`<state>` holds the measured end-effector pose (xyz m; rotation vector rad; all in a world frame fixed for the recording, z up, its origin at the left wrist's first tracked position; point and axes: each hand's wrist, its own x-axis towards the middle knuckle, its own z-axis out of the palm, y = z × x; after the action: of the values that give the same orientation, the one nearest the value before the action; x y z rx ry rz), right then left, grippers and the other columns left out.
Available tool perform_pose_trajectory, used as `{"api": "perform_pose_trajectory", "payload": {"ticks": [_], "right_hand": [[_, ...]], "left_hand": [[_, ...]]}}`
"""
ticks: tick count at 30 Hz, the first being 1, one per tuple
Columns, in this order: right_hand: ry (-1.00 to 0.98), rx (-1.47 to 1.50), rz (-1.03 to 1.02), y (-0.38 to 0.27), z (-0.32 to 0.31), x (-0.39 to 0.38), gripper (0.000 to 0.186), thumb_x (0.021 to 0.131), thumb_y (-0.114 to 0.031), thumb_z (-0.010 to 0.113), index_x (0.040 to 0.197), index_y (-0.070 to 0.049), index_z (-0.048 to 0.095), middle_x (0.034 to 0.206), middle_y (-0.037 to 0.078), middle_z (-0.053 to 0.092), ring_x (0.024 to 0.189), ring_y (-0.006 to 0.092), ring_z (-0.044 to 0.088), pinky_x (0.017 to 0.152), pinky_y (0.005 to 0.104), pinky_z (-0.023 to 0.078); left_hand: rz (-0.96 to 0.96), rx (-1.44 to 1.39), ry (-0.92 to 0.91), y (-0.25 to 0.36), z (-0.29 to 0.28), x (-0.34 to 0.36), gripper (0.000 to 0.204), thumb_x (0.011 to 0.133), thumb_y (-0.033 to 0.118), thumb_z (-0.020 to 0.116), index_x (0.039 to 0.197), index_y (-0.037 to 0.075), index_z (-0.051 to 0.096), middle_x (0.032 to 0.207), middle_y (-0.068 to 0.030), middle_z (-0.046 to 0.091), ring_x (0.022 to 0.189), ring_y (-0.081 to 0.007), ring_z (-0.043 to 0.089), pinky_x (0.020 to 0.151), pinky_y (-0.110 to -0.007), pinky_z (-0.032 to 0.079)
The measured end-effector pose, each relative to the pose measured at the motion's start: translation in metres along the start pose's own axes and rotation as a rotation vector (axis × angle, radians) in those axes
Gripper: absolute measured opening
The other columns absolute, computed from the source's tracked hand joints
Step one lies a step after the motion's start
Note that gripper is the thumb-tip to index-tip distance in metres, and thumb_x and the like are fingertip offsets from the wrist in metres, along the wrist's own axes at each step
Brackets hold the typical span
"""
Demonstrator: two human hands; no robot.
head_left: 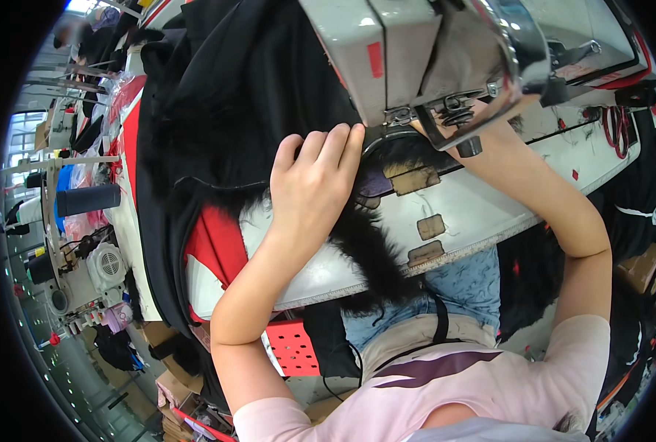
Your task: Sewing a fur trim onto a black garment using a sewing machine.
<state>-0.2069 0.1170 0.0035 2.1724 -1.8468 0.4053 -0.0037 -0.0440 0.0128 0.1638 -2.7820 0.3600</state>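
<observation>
Black fabric (269, 81) with a black fur trim (372, 258) lies over the white sewing table (321, 283) and runs up to the sewing machine (409, 66). My left hand (315, 177) is closed on the fabric just left of the presser foot, its fingers pressed together. The fur strip hangs from beneath this hand over the table's near edge. To the right of the needle area, my right hand (482, 136) reaches in behind the machine's metal parts, which hide its fingers. What it holds, if anything, cannot be seen.
Red cloth (216, 243) lies under the black fabric at the left. Worn tape patches (425, 252) mark the tabletop near the foot. Red cord (616, 132) lies on the right end of the table. Another machine with a motor (107, 265) stands at far left.
</observation>
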Motion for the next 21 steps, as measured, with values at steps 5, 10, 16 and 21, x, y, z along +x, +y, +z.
{"api": "perform_pose_trajectory", "payload": {"ticks": [5,10,16,21], "right_hand": [[-0.106,-0.313,-0.143,0.003,-0.029,-0.001,0.027,0.071,-0.012,0.062,0.096,-0.007,0.071,0.086,0.000,0.058,0.091,0.0166,0.053,0.080,0.0251,0.047],[-0.112,-0.180,0.018,-0.001,-0.031,-0.010,0.025,0.071,-0.011,0.063,0.093,-0.001,0.069,0.093,0.003,0.057,0.092,0.0177,0.054,0.081,0.0255,0.046],[0.041,-0.098,-0.081,-0.006,-0.027,0.002,0.013,0.067,-0.012,0.064,0.078,-0.007,0.069,0.091,0.003,0.056,0.093,0.0184,0.053,0.079,0.0293,0.047],[0.075,-0.025,-0.005,-0.006,0.001,-0.007,0.008,0.063,-0.015,0.065,0.069,-0.014,0.069,0.088,0.001,0.054,0.095,0.0184,0.053,0.072,0.0278,0.045]], "left_hand": [[0.057,-0.109,0.024,0.001,-0.001,0.004,0.033,0.076,0.010,0.063,0.109,0.006,0.068,0.105,0.0000,0.063,0.085,-0.0137,0.058,0.080,-0.030,0.042],[0.122,-0.088,0.059,0.013,0.004,0.015,0.032,0.078,0.010,0.065,0.109,0.003,0.069,0.096,0.0000,0.061,0.080,-0.0126,0.055,0.071,-0.029,0.041],[0.144,-0.120,0.124,0.011,0.008,0.015,0.029,0.079,0.009,0.066,0.107,0.004,0.070,0.095,0.0012,0.060,0.081,-0.0123,0.054,0.070,-0.028,0.040],[0.088,-0.135,0.111,0.012,0.007,0.012,0.032,0.076,0.011,0.065,0.107,0.006,0.070,0.100,0.0018,0.062,0.089,-0.0126,0.058,0.076,-0.030,0.041]]}}
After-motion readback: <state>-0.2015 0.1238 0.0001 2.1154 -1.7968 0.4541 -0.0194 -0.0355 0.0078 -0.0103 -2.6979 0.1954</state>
